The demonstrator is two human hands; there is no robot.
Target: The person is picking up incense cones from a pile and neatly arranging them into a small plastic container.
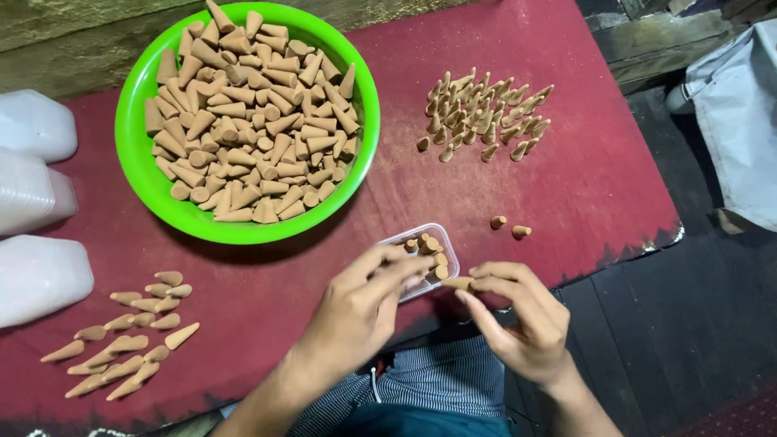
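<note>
- Landmark: green bowl [133, 154], round glossy plastic, heaped with tan matte cones [251, 121] lying at all angles
- Left of the bowl: three translucent white containers [36, 202] stacked at the worktop's edge, probably stock kept within reach
- Below-left of the bowl: loose long cones [129, 336] on their sides, slimmer than the bowl's, seemingly set apart
- Worktop [566, 194]: dark red cloth, worn ragged along the near edge
- Below-right of the bowl: left hand [360, 311], fingers closed on the rim of a small clear box [421, 259], likely steadying it; box partly filled with cones packed upright
- Just right of the box: right hand [522, 324], fingers pinching one cone [459, 283], its end touching the box's edge
- Right of the bowl: short cones [486, 113] standing close together; two strays [510, 226] nearer the box
</note>
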